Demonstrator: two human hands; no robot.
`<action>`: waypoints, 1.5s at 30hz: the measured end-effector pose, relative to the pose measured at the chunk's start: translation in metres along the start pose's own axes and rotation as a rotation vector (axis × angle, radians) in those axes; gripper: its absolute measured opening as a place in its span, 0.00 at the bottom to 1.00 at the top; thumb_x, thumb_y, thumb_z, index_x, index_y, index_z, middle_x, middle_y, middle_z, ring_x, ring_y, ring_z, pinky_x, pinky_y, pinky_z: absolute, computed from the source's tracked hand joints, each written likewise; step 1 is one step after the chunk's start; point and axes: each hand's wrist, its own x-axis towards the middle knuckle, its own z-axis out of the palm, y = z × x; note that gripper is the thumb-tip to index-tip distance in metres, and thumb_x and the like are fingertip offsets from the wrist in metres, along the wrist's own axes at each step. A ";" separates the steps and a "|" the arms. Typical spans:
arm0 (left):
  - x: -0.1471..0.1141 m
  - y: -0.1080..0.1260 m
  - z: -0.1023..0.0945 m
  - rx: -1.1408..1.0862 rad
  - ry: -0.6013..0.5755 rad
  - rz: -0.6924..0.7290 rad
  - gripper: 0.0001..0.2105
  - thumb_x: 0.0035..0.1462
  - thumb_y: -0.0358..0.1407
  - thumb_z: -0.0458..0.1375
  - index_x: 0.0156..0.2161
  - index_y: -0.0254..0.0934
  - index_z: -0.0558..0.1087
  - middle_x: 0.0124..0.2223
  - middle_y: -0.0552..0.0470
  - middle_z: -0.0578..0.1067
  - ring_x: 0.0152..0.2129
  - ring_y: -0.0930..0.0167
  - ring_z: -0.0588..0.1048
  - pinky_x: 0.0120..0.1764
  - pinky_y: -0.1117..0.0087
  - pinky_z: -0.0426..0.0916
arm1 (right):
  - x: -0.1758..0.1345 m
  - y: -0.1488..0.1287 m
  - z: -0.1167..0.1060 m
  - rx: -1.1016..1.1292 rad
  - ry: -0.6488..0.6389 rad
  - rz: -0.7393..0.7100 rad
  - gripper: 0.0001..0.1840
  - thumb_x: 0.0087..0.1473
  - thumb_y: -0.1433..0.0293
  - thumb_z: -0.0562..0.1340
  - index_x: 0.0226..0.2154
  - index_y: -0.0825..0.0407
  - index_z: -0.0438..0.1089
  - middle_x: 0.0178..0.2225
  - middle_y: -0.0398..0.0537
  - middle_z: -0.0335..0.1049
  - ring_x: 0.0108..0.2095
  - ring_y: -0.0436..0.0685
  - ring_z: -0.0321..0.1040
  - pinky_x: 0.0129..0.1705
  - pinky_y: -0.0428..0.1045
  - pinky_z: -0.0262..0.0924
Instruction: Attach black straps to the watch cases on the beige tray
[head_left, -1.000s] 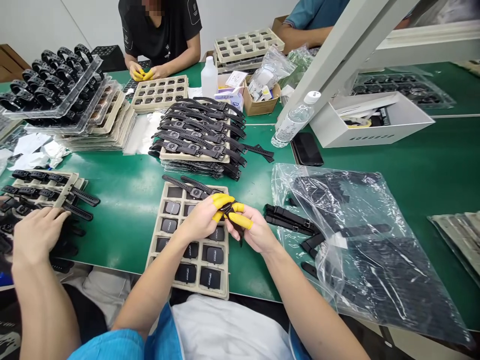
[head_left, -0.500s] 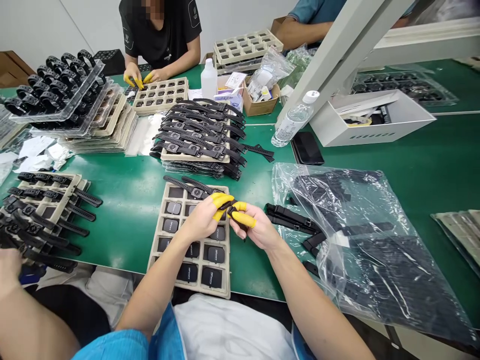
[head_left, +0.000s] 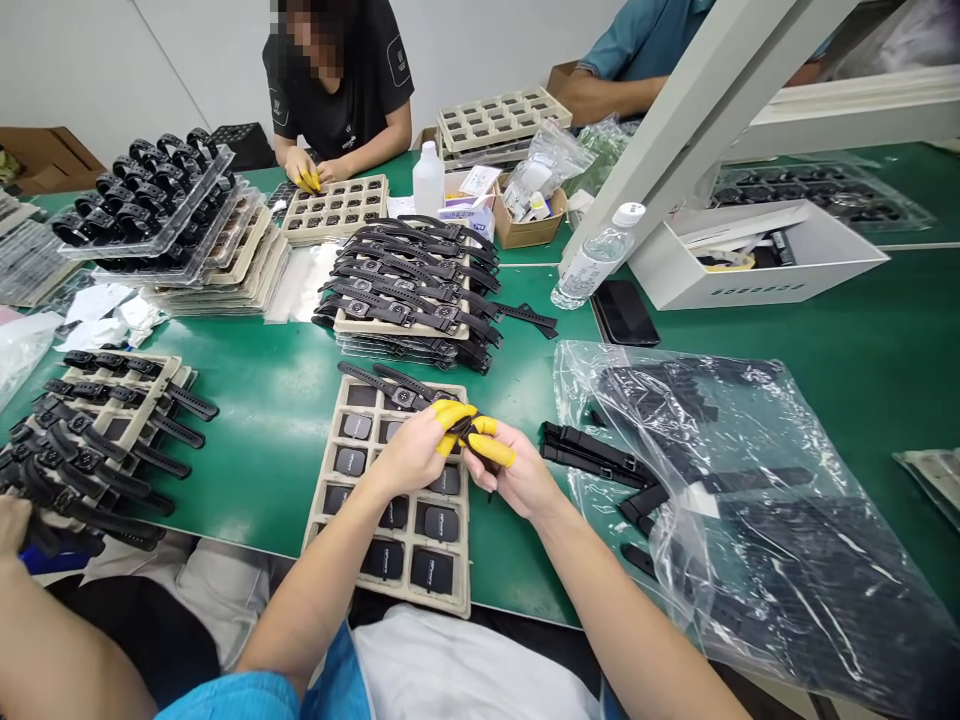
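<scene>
My left hand (head_left: 416, 450), with yellow finger cots on its fingertips, pinches a small black watch (head_left: 463, 428) that the fingers mostly hide. Against it my right hand (head_left: 517, 470), also in yellow finger cots, grips a black watch strap (head_left: 491, 495), whose end hangs below the fingers. Both hands meet over the upper right of a beige compartment tray (head_left: 463, 560). Dark square watch cases (head_left: 432, 572) sit in its cells, and a strapped watch (head_left: 405, 398) lies across the top row. Right of my hands are loose black straps (head_left: 589, 455).
A clear plastic bag (head_left: 795, 530) of straps covers the right side. Beyond stand stacked watch trays (head_left: 409, 290), a water bottle (head_left: 596, 260), a phone (head_left: 624, 312) and a white box (head_left: 750, 265). A co-worker's hands (head_left: 311, 175) work at another tray; another person's arm is at left.
The view has shifted, so the table appears slightly lower and farther right. My fingertips have come closer together around the watch and strap. The co-worker's hands across the table have drawn together.
</scene>
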 end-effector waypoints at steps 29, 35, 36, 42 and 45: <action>0.001 0.008 -0.007 0.153 -0.075 -0.019 0.21 0.69 0.33 0.49 0.64 0.34 0.67 0.54 0.38 0.73 0.53 0.60 0.73 0.57 0.55 0.74 | 0.002 -0.004 0.004 0.119 0.053 0.069 0.23 0.51 0.55 0.75 0.33 0.50 0.64 0.17 0.35 0.60 0.15 0.44 0.44 0.17 0.42 0.42; 0.001 0.004 -0.007 0.199 -0.103 0.000 0.19 0.68 0.33 0.50 0.61 0.34 0.69 0.52 0.39 0.74 0.52 0.60 0.74 0.55 0.56 0.75 | 0.002 -0.005 0.004 0.070 0.054 0.109 0.23 0.52 0.55 0.74 0.32 0.50 0.63 0.17 0.34 0.59 0.15 0.43 0.42 0.16 0.41 0.40; 0.001 0.004 -0.008 0.160 -0.096 0.005 0.19 0.69 0.33 0.49 0.62 0.35 0.68 0.54 0.39 0.74 0.53 0.61 0.74 0.56 0.57 0.75 | 0.001 -0.005 0.004 0.071 0.045 0.102 0.22 0.52 0.55 0.74 0.33 0.50 0.63 0.17 0.34 0.59 0.15 0.44 0.42 0.17 0.41 0.40; 0.004 0.004 -0.005 -0.065 0.081 -0.088 0.16 0.69 0.38 0.57 0.59 0.37 0.71 0.51 0.42 0.78 0.49 0.64 0.78 0.52 0.61 0.76 | -0.001 -0.005 0.004 -0.020 0.084 -0.020 0.25 0.55 0.49 0.71 0.39 0.49 0.67 0.22 0.38 0.64 0.19 0.49 0.55 0.21 0.46 0.55; 0.006 0.006 0.003 -0.246 0.244 -0.139 0.11 0.65 0.43 0.63 0.46 0.37 0.76 0.46 0.44 0.78 0.45 0.66 0.78 0.45 0.65 0.77 | -0.002 -0.005 0.006 -0.063 0.034 0.002 0.26 0.56 0.46 0.70 0.37 0.49 0.65 0.21 0.35 0.58 0.19 0.49 0.53 0.21 0.46 0.55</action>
